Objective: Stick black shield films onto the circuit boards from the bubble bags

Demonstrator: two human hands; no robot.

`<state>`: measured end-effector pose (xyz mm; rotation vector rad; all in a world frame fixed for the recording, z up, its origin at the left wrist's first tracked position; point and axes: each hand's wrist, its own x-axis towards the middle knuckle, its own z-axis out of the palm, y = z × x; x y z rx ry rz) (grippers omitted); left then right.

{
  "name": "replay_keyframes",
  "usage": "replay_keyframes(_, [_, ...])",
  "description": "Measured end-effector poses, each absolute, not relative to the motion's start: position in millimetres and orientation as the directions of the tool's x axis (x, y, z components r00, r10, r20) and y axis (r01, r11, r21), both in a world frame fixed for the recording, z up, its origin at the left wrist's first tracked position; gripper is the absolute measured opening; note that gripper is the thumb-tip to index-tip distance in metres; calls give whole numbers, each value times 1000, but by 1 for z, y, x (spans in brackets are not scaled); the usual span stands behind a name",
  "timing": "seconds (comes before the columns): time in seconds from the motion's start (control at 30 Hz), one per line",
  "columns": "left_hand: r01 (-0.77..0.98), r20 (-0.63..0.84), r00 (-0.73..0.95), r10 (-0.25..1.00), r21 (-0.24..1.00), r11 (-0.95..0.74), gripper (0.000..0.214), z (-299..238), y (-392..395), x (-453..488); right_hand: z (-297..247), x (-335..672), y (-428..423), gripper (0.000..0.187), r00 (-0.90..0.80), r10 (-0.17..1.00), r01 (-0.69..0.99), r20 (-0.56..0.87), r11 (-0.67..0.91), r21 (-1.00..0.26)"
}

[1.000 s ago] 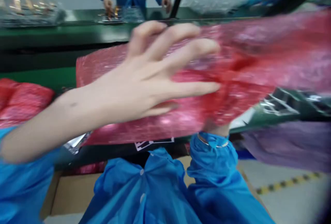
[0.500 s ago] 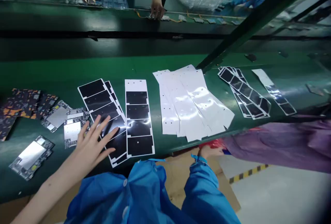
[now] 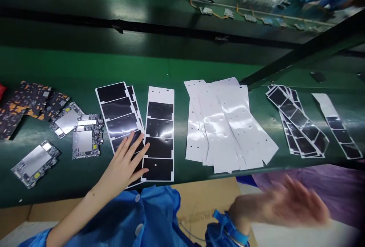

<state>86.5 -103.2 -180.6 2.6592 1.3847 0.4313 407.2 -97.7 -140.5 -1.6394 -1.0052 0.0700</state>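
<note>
Left hand (image 3: 124, 163) rests open on black film strips (image 3: 119, 113), fingers spread, grasping nothing.
The strips lie on a green bench (image 3: 85, 64), white film sheets (image 3: 228, 125) to their right and circuit boards (image 3: 85, 136) to their left. Right hand (image 3: 281, 205), blurred, is open and empty, off the bench's near edge, beside a purple sheet (image 3: 310, 176) and above cardboard (image 3: 202, 197).
</note>
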Motion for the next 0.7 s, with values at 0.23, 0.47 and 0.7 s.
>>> replay_keyframes(0.23, [700,192,523,830,459,-547,79,-180,-107,78,-178,319,-27,119,-485,863,705,141,481,-521])
replay_keyframes(0.47, [613,212,106,972,755,-232,47,-165,-100,76,-187,315,-24,76,-428,882,613,197,444,-653])
replay_keyframes(0.7, [268,-95,-20,995,958,97,28,-149,-64,81,-147,290,-56,60,-465,819,450,335,545,-708])
